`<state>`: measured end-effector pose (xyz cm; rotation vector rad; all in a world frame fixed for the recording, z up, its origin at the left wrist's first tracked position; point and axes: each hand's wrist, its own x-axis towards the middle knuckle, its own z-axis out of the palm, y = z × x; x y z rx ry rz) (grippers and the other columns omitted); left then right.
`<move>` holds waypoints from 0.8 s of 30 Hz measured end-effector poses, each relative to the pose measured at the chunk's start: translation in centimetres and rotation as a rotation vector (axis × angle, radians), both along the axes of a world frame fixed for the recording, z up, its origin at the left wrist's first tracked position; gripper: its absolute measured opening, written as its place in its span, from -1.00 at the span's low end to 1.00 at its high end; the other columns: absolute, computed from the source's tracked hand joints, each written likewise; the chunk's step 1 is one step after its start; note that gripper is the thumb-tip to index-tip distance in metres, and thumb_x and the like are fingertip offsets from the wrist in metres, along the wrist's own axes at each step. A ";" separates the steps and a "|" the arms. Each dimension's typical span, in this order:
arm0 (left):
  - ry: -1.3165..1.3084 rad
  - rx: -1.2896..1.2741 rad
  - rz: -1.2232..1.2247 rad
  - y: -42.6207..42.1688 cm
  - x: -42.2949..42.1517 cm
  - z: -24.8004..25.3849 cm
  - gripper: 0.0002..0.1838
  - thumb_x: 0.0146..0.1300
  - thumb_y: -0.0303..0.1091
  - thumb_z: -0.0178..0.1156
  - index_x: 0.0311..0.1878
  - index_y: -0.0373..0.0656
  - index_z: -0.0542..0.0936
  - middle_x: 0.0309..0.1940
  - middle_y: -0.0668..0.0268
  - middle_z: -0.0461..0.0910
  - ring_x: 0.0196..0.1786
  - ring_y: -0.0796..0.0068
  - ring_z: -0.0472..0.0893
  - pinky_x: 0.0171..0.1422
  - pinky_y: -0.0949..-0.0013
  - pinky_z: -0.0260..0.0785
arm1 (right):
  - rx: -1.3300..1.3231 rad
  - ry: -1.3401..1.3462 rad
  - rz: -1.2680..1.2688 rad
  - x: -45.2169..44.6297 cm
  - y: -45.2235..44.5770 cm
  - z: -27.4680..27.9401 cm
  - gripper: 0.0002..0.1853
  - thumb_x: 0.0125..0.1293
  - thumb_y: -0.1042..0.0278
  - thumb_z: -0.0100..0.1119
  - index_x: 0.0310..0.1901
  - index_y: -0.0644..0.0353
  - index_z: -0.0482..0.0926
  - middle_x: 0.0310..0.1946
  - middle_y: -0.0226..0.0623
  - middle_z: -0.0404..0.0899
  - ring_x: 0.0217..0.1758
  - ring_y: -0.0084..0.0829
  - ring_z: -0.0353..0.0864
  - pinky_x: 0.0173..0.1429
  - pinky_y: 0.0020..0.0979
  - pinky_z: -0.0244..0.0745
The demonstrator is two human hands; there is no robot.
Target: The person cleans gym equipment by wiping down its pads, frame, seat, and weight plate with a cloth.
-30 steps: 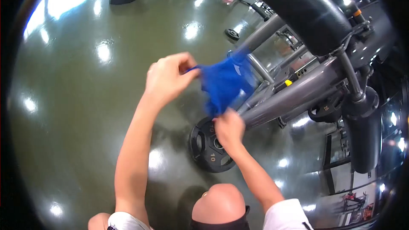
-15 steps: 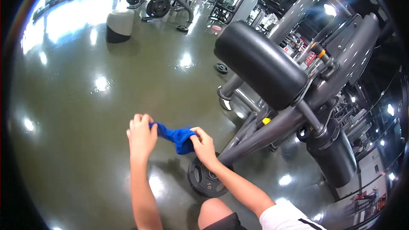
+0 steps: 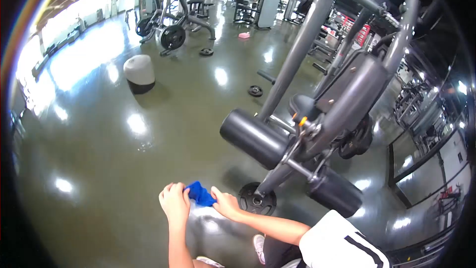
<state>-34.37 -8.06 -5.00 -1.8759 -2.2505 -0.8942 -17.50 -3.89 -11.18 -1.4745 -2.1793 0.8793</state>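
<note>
A blue cloth [image 3: 200, 194] is stretched between my two hands above the floor. My left hand [image 3: 174, 202] is closed on its left end, with the fingers curled over it. At the right end, my right hand [image 3: 226, 203] pinches the cloth between thumb and fingers. Just right of that hand is a dark weight plate [image 3: 258, 200] low on the gym machine. Two black cylindrical pads, an upper pad [image 3: 254, 139] and a lower pad [image 3: 335, 191], stick out from the machine's grey frame [image 3: 297, 44].
A grey and black stool-like block [image 3: 139, 72] stands on the shiny floor [image 3: 99, 159]. Loose plates lie farther off, one plate [image 3: 255, 91] near the machine. A plate-loaded rack [image 3: 172, 37] is at the back left. A framed mirror or glass panel [image 3: 426, 168] is at the right.
The view has tilted up and drawn back, so the machine appears lower and more of the gym shows. Both hands still hold the cloth, which now looks shorter and more bunched between them.
</note>
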 end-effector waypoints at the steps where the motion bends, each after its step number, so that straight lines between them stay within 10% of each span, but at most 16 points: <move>1: 0.017 0.015 -0.006 -0.8 -0.1 2.5 -0.92 0.14 -0.36 0.25 -0.33 -0.13 0.58 -0.30 0.27 0.60 -0.08 0.22 0.54 0.10 0.23 0.30 | 0.015 0.017 -0.006 0.5 -0.3 2.4 -0.83 0.07 0.38 0.14 -0.27 0.10 0.44 -0.51 -0.15 0.56 -0.30 -0.04 0.61 -0.25 -0.10 0.41; 9: -0.285 0.167 0.000 -3.7 -3.3 19.2 -0.90 0.24 -0.43 0.19 -0.26 -0.25 0.53 -0.33 0.17 0.57 -0.21 0.17 0.53 -0.07 0.21 0.36 | 0.255 0.309 0.263 9.4 -2.1 15.3 -0.76 0.07 0.34 0.34 -0.29 0.24 0.52 -0.23 -0.23 0.51 -0.17 -0.25 0.55 -0.02 -0.38 0.43; 12: -0.622 0.146 -0.051 -3.0 -4.6 21.4 -0.89 0.29 -0.42 0.15 -0.22 -0.27 0.52 -0.32 0.18 0.58 -0.21 0.26 0.55 -0.06 0.27 0.37 | -0.611 0.861 -0.026 11.5 -4.3 24.3 -0.82 0.25 0.34 0.29 -0.18 0.15 0.52 -0.23 -0.38 0.58 -0.07 -0.55 0.51 0.05 -0.46 0.39; 13: -0.879 0.100 -0.084 -2.6 -5.0 22.1 -0.88 0.31 -0.42 0.13 -0.21 -0.29 0.52 -0.31 0.18 0.58 -0.21 0.30 0.55 -0.05 0.30 0.38 | -0.581 0.950 -0.026 12.1 -4.9 26.0 -0.84 0.30 0.34 0.25 -0.15 0.14 0.52 -0.21 -0.40 0.57 -0.07 -0.58 0.51 0.06 -0.48 0.39; 18: -0.209 0.066 -0.248 -3.7 -0.8 24.1 -0.88 0.21 -0.42 0.19 -0.22 -0.23 0.51 -0.25 0.14 0.54 -0.09 0.09 0.52 0.03 0.15 0.34 | -0.139 0.792 -0.111 11.1 -9.6 31.5 -0.75 0.34 0.26 0.21 -0.06 0.22 0.54 -0.19 -0.43 0.61 -0.08 -0.61 0.53 0.05 -0.47 0.43; 24: -0.159 -0.058 -0.441 -8.8 2.9 26.0 -0.77 0.11 -0.43 0.25 -0.16 -0.21 0.50 -0.17 0.16 0.55 -0.01 0.09 0.50 0.07 0.16 0.33 | 0.463 0.639 -0.486 11.3 -15.2 36.3 -0.77 0.21 0.38 0.29 -0.11 0.21 0.61 -0.26 -0.20 0.66 -0.22 -0.25 0.68 -0.09 -0.40 0.55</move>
